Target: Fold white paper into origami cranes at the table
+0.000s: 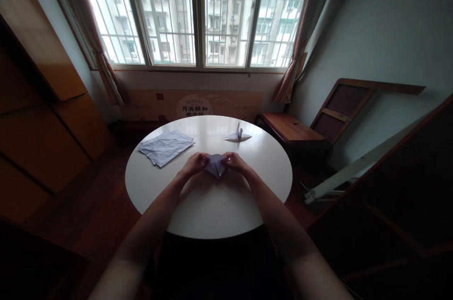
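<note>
Between my two hands is a piece of folded purple-grey origami paper (215, 166), with a pointed end toward me and a slit down its middle. My left hand (197, 163) pinches its left side. On the opposite side, my right hand (234, 162) grips the paper's right edge. Some fingertips are hidden behind the paper. Beyond my right hand stands a finished paper crane (239, 135) with its wings spread. Past my left hand lies a stack of creased paper sheets (166, 145).
All the paper is on a round white table (212, 217). A wooden stool-like seat (292, 126) stands beyond its right side, with a wooden frame (341, 104) leaning by the wall. Behind the table, a printed cardboard box (152, 102) sits below the barred window (222, 17).
</note>
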`<state>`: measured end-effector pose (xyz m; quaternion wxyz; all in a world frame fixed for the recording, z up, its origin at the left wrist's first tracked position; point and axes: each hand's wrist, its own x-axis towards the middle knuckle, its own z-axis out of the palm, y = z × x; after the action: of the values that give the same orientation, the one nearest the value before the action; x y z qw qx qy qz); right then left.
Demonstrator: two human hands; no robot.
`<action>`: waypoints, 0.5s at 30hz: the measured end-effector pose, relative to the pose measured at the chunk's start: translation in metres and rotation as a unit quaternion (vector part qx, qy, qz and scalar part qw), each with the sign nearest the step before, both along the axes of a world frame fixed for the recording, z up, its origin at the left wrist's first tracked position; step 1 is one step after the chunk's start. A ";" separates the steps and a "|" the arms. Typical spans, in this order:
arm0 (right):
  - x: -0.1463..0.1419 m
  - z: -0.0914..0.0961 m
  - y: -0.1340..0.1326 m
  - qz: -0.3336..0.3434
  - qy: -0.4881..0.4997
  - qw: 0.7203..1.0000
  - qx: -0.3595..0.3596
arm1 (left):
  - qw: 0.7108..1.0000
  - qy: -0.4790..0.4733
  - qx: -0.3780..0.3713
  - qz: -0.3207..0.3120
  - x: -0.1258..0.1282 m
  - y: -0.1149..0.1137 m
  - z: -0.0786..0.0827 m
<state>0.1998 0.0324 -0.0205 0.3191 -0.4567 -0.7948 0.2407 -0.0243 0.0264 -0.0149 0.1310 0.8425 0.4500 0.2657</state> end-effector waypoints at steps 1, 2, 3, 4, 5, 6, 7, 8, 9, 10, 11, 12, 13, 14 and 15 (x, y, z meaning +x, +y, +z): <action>0.000 0.001 0.000 -0.007 0.001 1.000 -0.005 | 1.000 0.003 -0.004 0.002 0.000 -0.001 0.001; 0.001 0.001 0.000 -0.010 0.005 1.000 -0.009 | 1.000 0.004 -0.009 0.004 0.000 -0.002 0.003; 0.001 0.002 -0.001 -0.010 0.011 1.000 -0.012 | 1.000 0.002 -0.014 0.007 0.001 -0.003 0.004; 0.001 0.002 -0.001 -0.008 0.016 1.000 -0.014 | 1.000 -0.001 -0.018 0.010 0.001 -0.004 0.004; 0.001 0.002 -0.001 -0.006 0.022 1.000 -0.017 | 1.000 -0.004 -0.021 0.014 0.001 -0.004 0.005; 0.001 0.003 -0.001 -0.002 0.027 0.999 -0.020 | 1.000 -0.006 -0.024 0.018 0.002 -0.004 0.005; 0.001 0.003 -0.002 0.001 0.033 0.999 -0.024 | 0.999 -0.006 -0.026 0.023 0.002 -0.004 0.005; 0.001 0.003 -0.003 0.007 0.039 0.999 -0.029 | 0.999 -0.006 -0.029 0.029 0.002 -0.004 0.005; 0.001 0.004 -0.004 0.016 0.047 0.998 -0.036 | 0.999 -0.006 -0.031 0.033 0.003 -0.004 0.004; 0.000 0.005 -0.005 0.026 0.054 0.997 -0.044 | 0.999 -0.006 -0.034 0.036 0.003 -0.004 0.004; 0.000 0.006 -0.007 0.036 0.061 0.996 -0.052 | 0.999 -0.008 -0.037 0.037 0.003 -0.004 0.004; 0.000 0.007 -0.008 0.045 0.066 0.995 -0.060 | 0.999 -0.011 -0.039 0.035 0.003 -0.003 0.003; 0.000 0.008 -0.009 0.054 0.069 0.994 -0.067 | 0.999 -0.014 -0.042 0.029 0.003 -0.003 0.003; 0.000 0.009 -0.010 0.060 0.072 0.993 -0.072 | 0.999 -0.017 -0.044 0.021 0.002 -0.002 0.002; 0.000 0.009 -0.010 0.064 0.074 0.992 -0.077 | 0.999 -0.021 -0.045 0.011 0.002 -0.001 0.001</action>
<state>0.1996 0.0224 -0.0111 0.3254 -0.4090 -0.7756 0.3541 -0.0218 0.0253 -0.0141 0.1748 0.8249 0.4681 0.2642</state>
